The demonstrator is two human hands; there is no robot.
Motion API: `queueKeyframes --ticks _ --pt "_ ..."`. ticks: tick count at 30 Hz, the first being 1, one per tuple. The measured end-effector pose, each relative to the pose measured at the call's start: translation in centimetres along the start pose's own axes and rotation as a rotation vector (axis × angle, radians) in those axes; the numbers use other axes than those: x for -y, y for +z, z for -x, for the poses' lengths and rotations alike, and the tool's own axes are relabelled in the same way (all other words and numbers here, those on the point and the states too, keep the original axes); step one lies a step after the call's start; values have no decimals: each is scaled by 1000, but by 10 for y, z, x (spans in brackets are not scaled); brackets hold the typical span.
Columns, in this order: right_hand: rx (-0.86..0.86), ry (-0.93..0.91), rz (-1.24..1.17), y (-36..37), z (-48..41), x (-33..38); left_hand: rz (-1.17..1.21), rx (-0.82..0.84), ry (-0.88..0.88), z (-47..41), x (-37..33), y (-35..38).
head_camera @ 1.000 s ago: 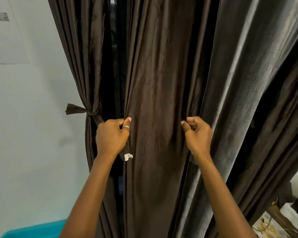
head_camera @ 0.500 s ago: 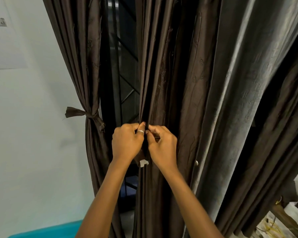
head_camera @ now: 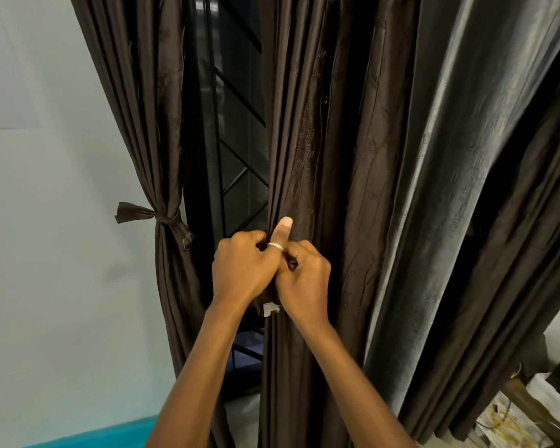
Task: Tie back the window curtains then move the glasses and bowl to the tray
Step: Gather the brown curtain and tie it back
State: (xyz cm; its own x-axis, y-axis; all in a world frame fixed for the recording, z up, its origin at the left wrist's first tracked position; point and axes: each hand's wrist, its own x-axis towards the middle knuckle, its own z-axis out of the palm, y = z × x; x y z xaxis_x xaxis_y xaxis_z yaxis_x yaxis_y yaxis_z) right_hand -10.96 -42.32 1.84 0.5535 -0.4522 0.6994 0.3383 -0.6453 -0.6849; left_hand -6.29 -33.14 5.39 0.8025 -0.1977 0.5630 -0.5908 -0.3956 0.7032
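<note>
Middle curtain (head_camera: 307, 150), just right of the window grille (head_camera: 236, 156). Left hand (head_camera: 243, 270) and right hand (head_camera: 304, 282) touch, each grip pinching its bunched folds, left thumb raised.

Advice: gather every pleat tight, then keep one hand clamped while the other wraps a tie.

Count: two hands; one tied curtain (head_camera: 149, 124) with one knot (head_camera: 167, 218); one grey curtain (head_camera: 450, 189). Glasses, bowl, tray: none in view.
</note>
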Motion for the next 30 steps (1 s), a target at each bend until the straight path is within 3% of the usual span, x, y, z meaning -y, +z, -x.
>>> queueKeyframes --ticks 8,15,23,28,30 --pt "-9 -22 -28 5 1 0 -217 -124 -7 -3 -10 4" --pt "149 0 -105 -17 -7 -14 -254 -100 11 -6 -4 -1" --pt "17 38 12 -39 -22 -26 -269 -106 18 -9 -1 -2" --pt "-358 92 172 -63 -41 -35 -255 -120 18 -9 3 -8" --pt "-420 166 233 -75 -52 -42 -259 -130 25 -8 4 -11"
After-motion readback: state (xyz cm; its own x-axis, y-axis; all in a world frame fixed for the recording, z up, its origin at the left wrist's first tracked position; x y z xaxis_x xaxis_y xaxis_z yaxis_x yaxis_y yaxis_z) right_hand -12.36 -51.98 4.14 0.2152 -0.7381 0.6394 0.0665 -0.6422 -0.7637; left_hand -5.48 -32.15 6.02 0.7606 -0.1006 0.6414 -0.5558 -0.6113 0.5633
